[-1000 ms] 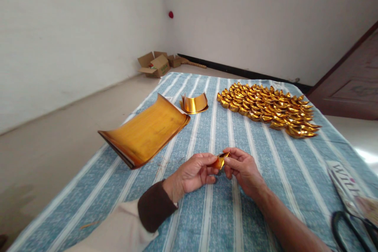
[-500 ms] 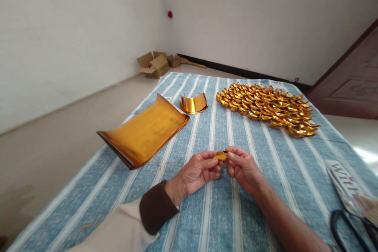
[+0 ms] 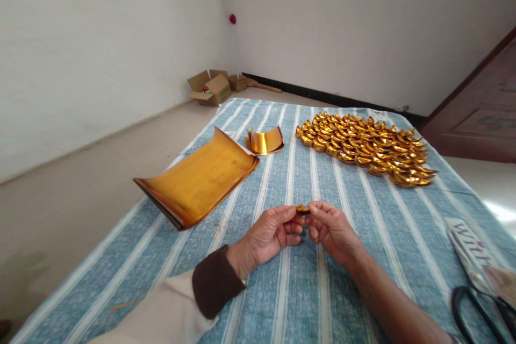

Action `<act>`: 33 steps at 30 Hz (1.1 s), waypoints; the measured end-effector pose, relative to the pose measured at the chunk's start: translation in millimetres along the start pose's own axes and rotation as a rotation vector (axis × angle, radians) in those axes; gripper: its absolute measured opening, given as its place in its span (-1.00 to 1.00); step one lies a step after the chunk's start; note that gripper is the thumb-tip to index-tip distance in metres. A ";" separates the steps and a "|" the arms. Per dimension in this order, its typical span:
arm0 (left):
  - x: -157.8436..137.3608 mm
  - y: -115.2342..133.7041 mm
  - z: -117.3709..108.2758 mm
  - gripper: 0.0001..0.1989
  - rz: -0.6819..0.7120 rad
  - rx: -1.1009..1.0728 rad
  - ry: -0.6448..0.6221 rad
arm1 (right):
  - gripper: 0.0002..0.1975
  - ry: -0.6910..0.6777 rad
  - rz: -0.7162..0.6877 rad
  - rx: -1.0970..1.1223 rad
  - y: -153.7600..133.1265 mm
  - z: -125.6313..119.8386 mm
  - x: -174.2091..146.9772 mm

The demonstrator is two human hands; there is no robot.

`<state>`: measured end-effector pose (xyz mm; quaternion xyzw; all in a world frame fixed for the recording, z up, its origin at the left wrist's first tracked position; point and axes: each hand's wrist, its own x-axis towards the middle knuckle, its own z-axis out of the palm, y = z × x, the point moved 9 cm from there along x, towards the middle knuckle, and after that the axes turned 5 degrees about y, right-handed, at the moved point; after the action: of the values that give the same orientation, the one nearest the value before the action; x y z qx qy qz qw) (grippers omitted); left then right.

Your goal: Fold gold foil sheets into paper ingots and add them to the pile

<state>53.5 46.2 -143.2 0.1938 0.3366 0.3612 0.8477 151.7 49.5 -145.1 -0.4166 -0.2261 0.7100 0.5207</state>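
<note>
Foil (image 3: 303, 209) has tipped edge-on, apparently mid-shaping, pinched by left hand (image 3: 273, 229) and right hand (image 3: 332, 229) at five o'clock in view.

Head cam looks fwd/dn across striped cloth (image 3: 258, 301).

just in front of the pile (image 3: 363, 148), bare cloth (image 3: 379, 207) leaves passage; strips (image 3: 265, 142) and sheets (image 3: 197, 180) block the pile's left, left hand (image 3: 276, 231) and right hand (image 3: 332, 228) its near-left, scissors (image 3: 456, 305) its near-right.
</note>
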 end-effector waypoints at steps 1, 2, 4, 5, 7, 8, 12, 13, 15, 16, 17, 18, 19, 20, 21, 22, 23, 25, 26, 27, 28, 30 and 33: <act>0.2 -0.7 -1.0 -0.82 -0.010 -0.009 0.006 | -0.67 0.001 0.002 -0.004 -0.1 0.3 -0.3; 0.3 -1.4 -1.9 -0.83 -0.021 -0.018 0.014 | -0.66 0.004 0.004 -0.010 -0.2 0.8 -0.7; 0.1 -1.7 -3.3 -0.85 -0.039 -0.041 0.030 | -0.65 0.006 0.001 -0.025 -0.7 2.4 -1.6; -0.1 -1.7 -3.8 -0.84 -0.046 -0.054 0.036 | -0.65 0.007 -0.007 -0.034 -1.3 3.4 -2.1; -0.5 -0.8 -4.3 -0.82 -0.055 -0.081 0.047 | -0.64 0.016 -0.033 -0.060 -2.9 4.3 -3.0; -0.6 -0.3 -4.5 -0.82 -0.059 -0.095 0.051 | -0.64 0.025 -0.050 -0.077 -3.9 4.1 -3.4; -0.6 1.0 -5.4 -0.79 -0.080 -0.137 0.066 | -0.60 0.057 -0.158 -0.182 -10.3 0.2 -4.2; -0.6 1.3 -5.8 -0.78 -0.085 -0.146 0.071 | -0.58 0.053 -0.204 -0.218 -13.2 -0.1 -4.6; -0.8 1.5 -6.5 -0.77 -0.094 -0.160 0.078 | -0.56 0.035 -0.309 -0.302 -19.3 0.5 -6.4; -1.0 1.3 -6.8 -0.77 -0.100 -0.165 0.080 | -0.57 0.030 -0.364 -0.351 -22.1 0.8 -7.7; -1.2 1.1 -7.2 -0.77 -0.106 -0.171 0.084 | -0.60 0.037 -0.420 -0.410 -24.8 0.4 -9.1; -1.3 0.8 -7.8 -0.77 -0.111 -0.175 0.089 | -0.65 0.057 -0.481 -0.479 -27.8 -0.4 -11.0; -1.4 0.6 -8.5 -0.77 -0.114 -0.180 0.095 | -0.72 0.084 -0.545 -0.559 -31.0 -1.2 -13.2; -1.4 0.4 -9.1 -0.77 -0.117 -0.184 0.100 | -0.79 0.112 -0.614 -0.648 -34.2 -1.1 -15.9; -1.4 0.1 -9.7 -0.77 -0.121 -0.187 0.105 | -0.86 0.131 -0.683 -0.741 -36.9 0.4 -18.8; -1.4 -0.4 -10.1 -0.76 -0.125 -0.190 0.108 | -0.90 0.139 -0.749 -0.826 -39.0 3.0 -21.8; -1.3 -0.8 -10.3 -0.76 -0.130 -0.192 0.110 | -0.90 0.137 -0.805 -0.897 -40.1 5.9 -24.4; -1.2 -1.5 -10.0 -0.76 -0.137 -0.197 0.110 | -0.86 0.122 -0.888 -0.987 -41.2 11.0 -28.4; -1.2 -1.7 -9.7 -0.77 -0.139 -0.197 0.109 | -0.83 0.119 -0.917 -1.006 -41.9 12.4 -30.0; -1.3 -1.8 -9.3 -0.77 -0.140 -0.195 0.107 | -0.81 0.117 -0.932 -1.016 -42.3 13.3 -30.9; -1.3 -1.9 -8.8 -0.78 -0.142 -0.191 0.104 | -0.81 0.114 -0.935 -1.022 -42.4 13.9 -31.2; -1.5 -2.5 -8.2 -0.78 -0.146 -0.180 0.103 | -0.80 0.105 -0.911 -1.023 -41.8 14.7 -30.4; -1.4 -3.2 -8.0 -0.78 -0.148 -0.160 0.102 | -0.82 0.101 -0.857 -0.989 -41.4 14.8 -29.0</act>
<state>48.6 43.8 -149.9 0.0816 0.3630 0.3327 0.8665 165.6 39.0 -95.4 -0.5126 -0.6472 0.2316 0.5146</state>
